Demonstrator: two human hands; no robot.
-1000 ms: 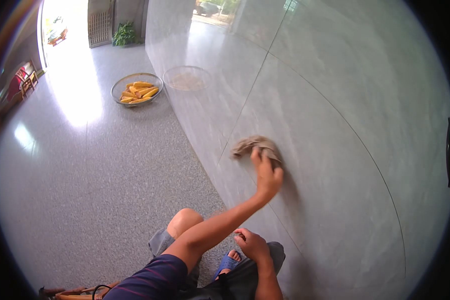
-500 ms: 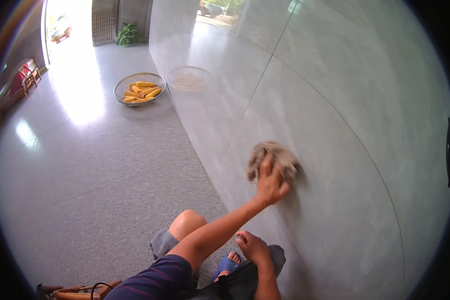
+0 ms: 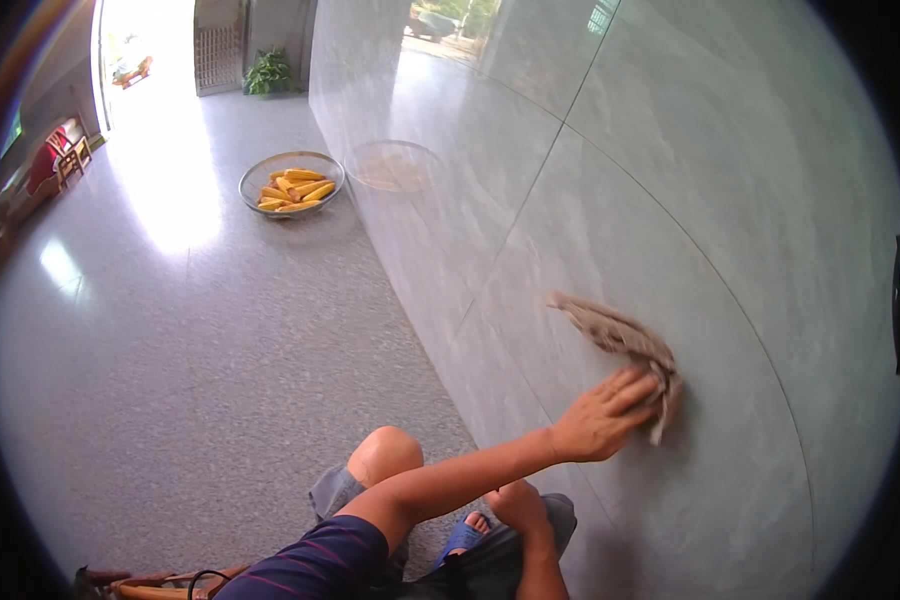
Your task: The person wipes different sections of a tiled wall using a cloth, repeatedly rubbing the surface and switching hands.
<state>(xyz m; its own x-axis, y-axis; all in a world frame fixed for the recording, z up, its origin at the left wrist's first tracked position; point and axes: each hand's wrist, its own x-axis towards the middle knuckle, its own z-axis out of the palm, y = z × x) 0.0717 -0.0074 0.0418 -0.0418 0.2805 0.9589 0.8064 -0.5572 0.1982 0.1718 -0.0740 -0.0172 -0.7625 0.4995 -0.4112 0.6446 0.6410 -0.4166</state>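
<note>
Pressing a crumpled beige cloth (image 3: 620, 335) against the glossy grey tiled wall (image 3: 730, 450).
The left hand (image 3: 600, 418) clamps the cloth's lower end, fingers close together; folding the loose upper end under the palm should even the contact. The bare left forearm (image 3: 480, 474) reaches sideways. The right hand (image 3: 518, 503) is near the right knee (image 3: 562, 518); its finger state cannot be determined.

Rag (image 3: 622, 335) looks matt cloth, wall (image 3: 690, 200) smooth w/ gloss
</note>
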